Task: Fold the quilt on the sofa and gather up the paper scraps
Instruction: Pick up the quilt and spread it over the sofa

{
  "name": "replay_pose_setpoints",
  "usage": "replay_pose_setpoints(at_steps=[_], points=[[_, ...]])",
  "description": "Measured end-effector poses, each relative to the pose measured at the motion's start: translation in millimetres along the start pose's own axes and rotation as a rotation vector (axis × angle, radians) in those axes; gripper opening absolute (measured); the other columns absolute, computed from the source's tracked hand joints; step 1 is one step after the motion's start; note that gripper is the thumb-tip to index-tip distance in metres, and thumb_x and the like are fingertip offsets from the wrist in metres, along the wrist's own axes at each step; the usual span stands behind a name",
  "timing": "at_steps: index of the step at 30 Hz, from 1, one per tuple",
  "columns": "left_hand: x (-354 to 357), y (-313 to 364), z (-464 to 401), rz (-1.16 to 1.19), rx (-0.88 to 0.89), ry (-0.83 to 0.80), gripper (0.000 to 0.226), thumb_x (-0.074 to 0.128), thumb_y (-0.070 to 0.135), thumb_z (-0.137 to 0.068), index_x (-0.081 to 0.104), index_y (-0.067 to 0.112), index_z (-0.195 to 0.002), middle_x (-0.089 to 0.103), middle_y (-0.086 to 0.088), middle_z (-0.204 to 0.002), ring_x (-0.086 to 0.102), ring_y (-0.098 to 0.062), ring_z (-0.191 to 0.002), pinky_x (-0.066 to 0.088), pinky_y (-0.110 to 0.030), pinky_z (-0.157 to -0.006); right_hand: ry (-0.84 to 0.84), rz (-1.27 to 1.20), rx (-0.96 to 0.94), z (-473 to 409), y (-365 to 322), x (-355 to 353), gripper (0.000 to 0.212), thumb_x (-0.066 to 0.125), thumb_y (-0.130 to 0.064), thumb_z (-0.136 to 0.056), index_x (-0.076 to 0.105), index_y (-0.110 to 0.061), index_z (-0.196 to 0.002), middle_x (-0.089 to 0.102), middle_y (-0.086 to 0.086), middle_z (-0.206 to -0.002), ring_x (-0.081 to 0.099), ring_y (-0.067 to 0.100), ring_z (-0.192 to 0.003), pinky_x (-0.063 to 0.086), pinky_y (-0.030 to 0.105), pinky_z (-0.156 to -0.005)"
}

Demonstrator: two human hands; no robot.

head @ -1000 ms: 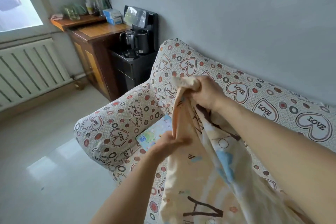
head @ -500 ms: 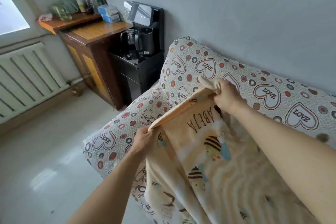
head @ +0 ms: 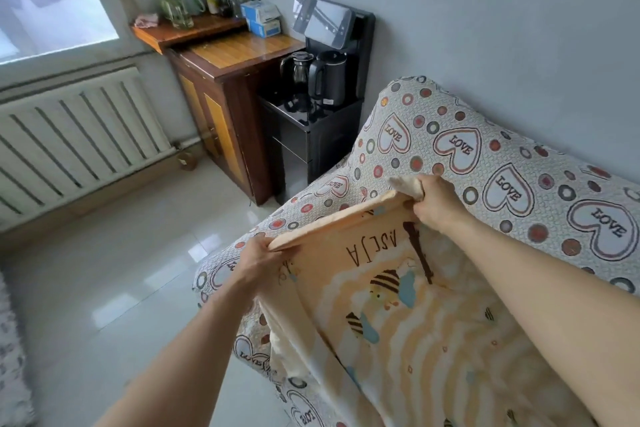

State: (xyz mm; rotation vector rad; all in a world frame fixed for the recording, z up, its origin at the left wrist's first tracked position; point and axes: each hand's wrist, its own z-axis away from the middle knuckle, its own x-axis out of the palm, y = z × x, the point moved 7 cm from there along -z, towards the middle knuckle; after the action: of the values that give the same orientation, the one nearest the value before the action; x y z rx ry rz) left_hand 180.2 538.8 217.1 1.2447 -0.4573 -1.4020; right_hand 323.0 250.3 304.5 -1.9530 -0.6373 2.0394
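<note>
The quilt is pale orange with bee drawings and dark letters. It hangs spread over the sofa, which wears a cover printed with hearts and dots. My left hand grips the quilt's top edge at its left corner, above the sofa's armrest. My right hand clutches the other corner, bunched, against the sofa's backrest. The edge between my hands is pulled taut. No paper scraps show in this view; the quilt hides the seat.
A black water dispenser with two kettles stands just left of the sofa. Beside it is a wooden cabinet with boxes and bottles on top. A white radiator runs under the window. Shiny tiled floor lies to the left.
My hands have drawn apart along the quilt's top edge, stretching it flat. The bunched quilt has opened out and now covers the card that lay on the seat.
</note>
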Motion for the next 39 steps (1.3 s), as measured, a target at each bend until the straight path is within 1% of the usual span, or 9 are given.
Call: replay_pose_setpoints(at_steps=[2,5,13,18,22,29,33,36,39], points=[[-14.0,-14.9,-4.6,-0.007,-0.032,0.088,0.008,0.075,0.022,-0.084,0.077,0.015,-0.086,0.075,-0.012,-0.083,0.068,-0.023,-0.072,0.057,-0.038,-0.075,0.013,0.013,-0.037,-12.4,-5.6,9.5,0.025,0.057,0.000,-0.081,0.064,-0.009,-0.103,0.067,0.010,-0.102,0.062,0.031,-0.096,0.052,0.037,-0.081],[-33.3,-34.6,-15.2,-0.040,-0.063,0.198,0.011,0.066,0.018,-0.088,0.075,0.018,-0.083,0.071,-0.007,-0.076,0.064,-0.024,-0.071,0.054,-0.034,-0.073,0.028,0.071,-0.024,-29.1,-8.6,19.1,0.009,0.062,-0.014,-0.087,0.064,-0.008,-0.093,0.067,0.013,-0.094,0.063,0.031,-0.084,0.049,0.034,-0.069],[-61.5,-72.8,-87.8,-0.037,-0.124,0.252,0.020,0.059,0.006,-0.087,0.068,0.010,-0.069,0.058,-0.003,-0.062,0.052,-0.021,-0.062,0.040,-0.029,-0.059,0.133,0.364,0.026,-95.0,-13.0,52.7,0.026,0.062,-0.036,-0.089,0.065,-0.012,-0.098,0.057,0.010,-0.096,0.063,0.036,-0.088,0.047,0.036,-0.066],[-50.8,-93.4,-131.8,-0.077,-0.188,0.177,0.025,0.064,0.015,-0.086,0.065,0.018,-0.061,0.058,0.007,-0.052,0.055,-0.018,-0.057,0.043,-0.029,-0.058,0.137,0.002,0.289,-138.1,-1.7,81.4,0.018,0.064,-0.032,-0.088,0.064,-0.017,-0.097,0.067,0.013,-0.096,0.066,0.037,-0.089,0.046,0.034,-0.073],[-42.0,-109.3,-170.0,-0.152,-0.235,0.121,0.018,0.064,0.021,-0.087,0.066,0.013,-0.071,0.064,-0.003,-0.064,0.059,-0.023,-0.065,0.045,-0.030,-0.061,0.165,-0.231,0.354,-171.3,4.7,113.6,0.016,0.066,-0.027,-0.086,0.064,-0.012,-0.083,0.068,0.012,-0.086,0.065,0.033,-0.080,0.053,0.038,-0.072],[-22.6,-128.9,-228.4,-0.176,-0.290,0.092,0.023,0.069,0.026,-0.085,0.067,0.012,-0.068,0.065,-0.005,-0.062,0.059,-0.025,-0.063,0.049,-0.033,-0.063,0.235,-0.275,0.379,-214.4,11.6,157.5,0.016,0.064,-0.014,-0.087,0.060,0.000,-0.082,0.047,-0.002,-0.066,0.052,0.027,-0.073,0.043,0.036,-0.066],[-11.7,-125.3,-255.1,-0.163,-0.296,0.082,0.022,0.066,0.027,-0.087,0.070,0.006,-0.082,0.066,-0.009,-0.072,0.060,-0.028,-0.072,0.044,-0.032,-0.066,0.249,-0.328,0.362,-232.8,18.9,180.6,0.022,0.070,-0.022,-0.085,0.053,-0.012,-0.074,0.055,0.003,-0.073,0.051,0.024,-0.072,0.037,0.029,-0.065],[-3.0,-127.4,-273.1,-0.160,-0.329,0.076,0.022,0.063,0.028,-0.086,0.068,0.007,-0.082,0.062,-0.005,-0.069,0.058,-0.028,-0.073,0.046,-0.033,-0.073,0.210,-0.324,0.342,-242.0,19.7,202.3,0.041,0.071,-0.029,-0.083,0.036,-0.021,-0.062,0.042,-0.004,-0.065,0.043,0.021,-0.065,0.034,0.028,-0.061],[5.1,-134.1,-289.0,-0.158,-0.342,0.061,0.021,0.062,0.024,-0.087,0.066,0.006,-0.079,0.060,-0.004,-0.067,0.055,-0.024,-0.068,0.045,-0.032,-0.072,0.166,-0.337,0.321,-248.9,17.9,222.5,0.028,0.071,-0.029,-0.084,0.050,-0.012,-0.073,0.048,-0.001,-0.070,0.048,0.020,-0.067,0.032,0.025,-0.052]])
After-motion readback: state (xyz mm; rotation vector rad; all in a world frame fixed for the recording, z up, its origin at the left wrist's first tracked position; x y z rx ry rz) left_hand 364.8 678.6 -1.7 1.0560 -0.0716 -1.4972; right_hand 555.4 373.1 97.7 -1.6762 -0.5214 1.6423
